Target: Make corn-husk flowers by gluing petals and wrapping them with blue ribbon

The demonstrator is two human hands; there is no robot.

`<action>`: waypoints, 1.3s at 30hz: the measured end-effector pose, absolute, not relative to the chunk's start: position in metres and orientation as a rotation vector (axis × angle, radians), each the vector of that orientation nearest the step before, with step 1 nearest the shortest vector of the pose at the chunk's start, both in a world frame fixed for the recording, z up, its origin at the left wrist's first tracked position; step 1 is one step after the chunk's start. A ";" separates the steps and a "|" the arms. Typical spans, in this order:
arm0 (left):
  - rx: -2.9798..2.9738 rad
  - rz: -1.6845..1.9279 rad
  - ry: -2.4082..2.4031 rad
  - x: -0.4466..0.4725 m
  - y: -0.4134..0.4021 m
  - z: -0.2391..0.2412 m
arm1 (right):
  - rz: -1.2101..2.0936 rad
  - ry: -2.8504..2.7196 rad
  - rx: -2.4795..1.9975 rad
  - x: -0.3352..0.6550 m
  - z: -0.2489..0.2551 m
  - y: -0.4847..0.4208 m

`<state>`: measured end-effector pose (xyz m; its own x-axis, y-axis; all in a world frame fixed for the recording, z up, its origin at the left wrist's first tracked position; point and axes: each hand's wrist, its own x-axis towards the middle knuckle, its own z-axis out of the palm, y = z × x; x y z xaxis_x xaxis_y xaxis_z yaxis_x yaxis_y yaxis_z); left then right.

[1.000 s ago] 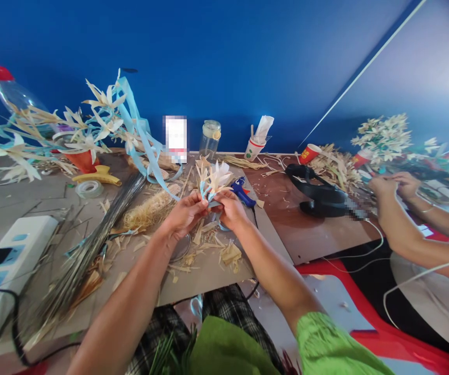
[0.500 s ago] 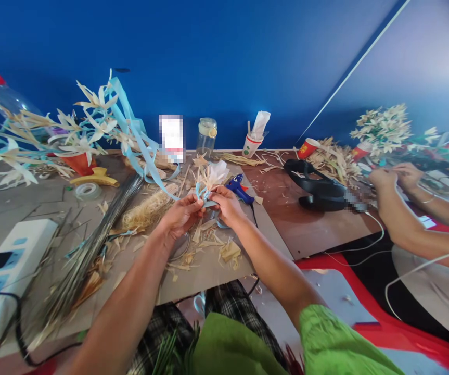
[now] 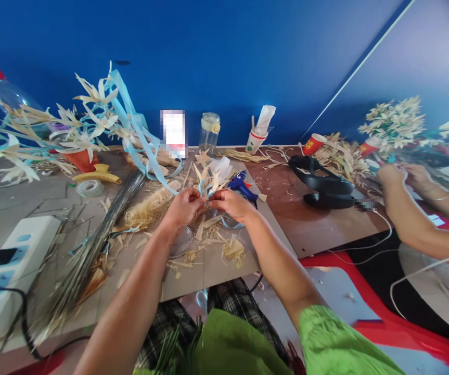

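Observation:
My left hand (image 3: pixel 183 207) and my right hand (image 3: pixel 230 203) meet over the cardboard sheet (image 3: pixel 208 263), both pinched on a small straw flower (image 3: pixel 209 180) with pale pointed petals and a light blue ribbon round its base. The petals stick up and away from my fingers. A loop of blue ribbon (image 3: pixel 230 223) hangs under my right hand. Just behind the flower lies a blue glue gun (image 3: pixel 242 186). Straw scraps (image 3: pixel 232 250) litter the sheet below my hands.
A bundle of thin wires (image 3: pixel 91 245) and a white power strip (image 3: pixel 5 271) lie at left. Finished flower stems (image 3: pixel 72 125), a tape roll (image 3: pixel 89 187), a jar (image 3: pixel 209 132) and paper cups (image 3: pixel 256 140) stand behind. At right another person's hands (image 3: pixel 398 177) work near a black device (image 3: pixel 323 182).
My hands have drawn closer together and turned the flower, so its petals now point more upward and apart. The view has shifted slightly.

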<state>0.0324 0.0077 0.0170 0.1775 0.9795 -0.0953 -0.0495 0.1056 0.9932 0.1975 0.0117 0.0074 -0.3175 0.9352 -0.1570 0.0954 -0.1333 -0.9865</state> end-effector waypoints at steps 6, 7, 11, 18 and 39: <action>1.118 1.060 1.098 0.034 0.011 0.014 | 1.604 -1.132 -1.150 0.183 0.003 0.011; 1.084 1.059 1.098 0.035 0.011 0.013 | 1.598 -1.111 -1.147 0.181 0.002 0.011; 1.015 1.086 1.081 0.036 0.012 0.008 | 1.500 -1.185 -1.184 0.175 -0.004 0.010; 0.958 1.100 1.072 0.040 0.012 0.002 | 1.092 -1.491 -1.417 0.172 0.002 0.003; 0.701 1.192 0.806 0.047 0.007 0.005 | 0.713 -1.558 -1.422 0.163 0.005 -0.008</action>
